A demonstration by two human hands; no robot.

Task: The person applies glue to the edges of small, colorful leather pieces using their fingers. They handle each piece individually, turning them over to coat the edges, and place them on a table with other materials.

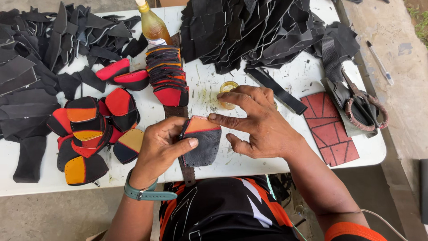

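My left hand point(161, 145) grips a small leather piece point(203, 142), black with an orange top edge, holding it flat on the white table point(249, 160). My right hand point(256, 122) hovers just right of it, fingers spread, the index fingertip touching the piece's upper edge. A small glass jar point(227, 88) of yellowish glue stands just beyond the right hand's fingers. A stack of black, red and orange leather pieces point(167, 76) lies further back.
Heaps of black leather offcuts point(35, 53) lie at the left, and another heap point(258, 31) sits at the back. Finished red, orange and black pieces point(89, 134) pile at the left. An amber bottle point(152, 26), a dark red patterned sheet point(330, 127), scissors point(363, 107) and a pen point(379, 62) lie around.
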